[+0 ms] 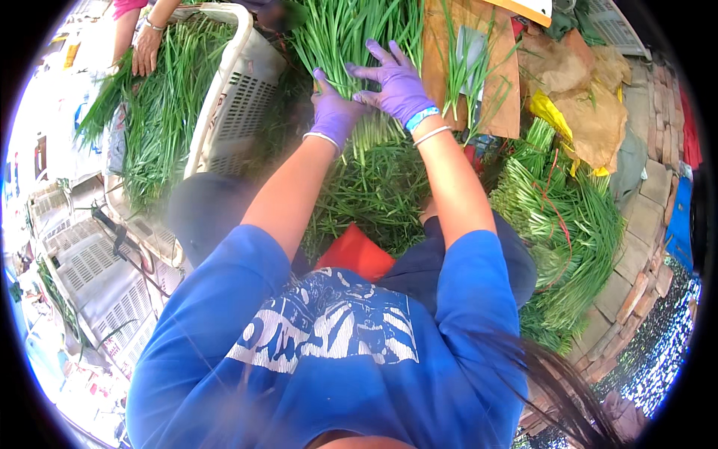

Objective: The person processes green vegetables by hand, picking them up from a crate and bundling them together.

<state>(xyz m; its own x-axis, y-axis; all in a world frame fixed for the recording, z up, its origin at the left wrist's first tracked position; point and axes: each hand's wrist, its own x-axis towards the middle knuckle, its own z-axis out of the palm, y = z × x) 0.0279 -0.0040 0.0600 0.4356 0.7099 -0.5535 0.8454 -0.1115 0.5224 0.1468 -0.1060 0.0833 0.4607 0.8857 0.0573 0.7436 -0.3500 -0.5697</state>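
A bunch of garlic chives (359, 34) lies in front of me, green leaves pointing away and pale stem ends towards me. My left hand (334, 112), in a purple glove, is closed round the bunch's left side near the stems; one finger points up along the leaves and the others are partly hidden. Across the top of the same bunch lies my right hand (396, 84), also purple-gloved, its fingers spread wide. Between my legs, below both hands, is a heap of loose green leaves (374, 191).
A wooden board (499, 97) at the right holds a grey flat blade (470, 60) and stray leaves. More chives (553, 224) lie beside my right leg. At left stands a white plastic crate (241, 97); another person's hand (146, 51) rests on greens there. Bricks (624, 277) edge the right.
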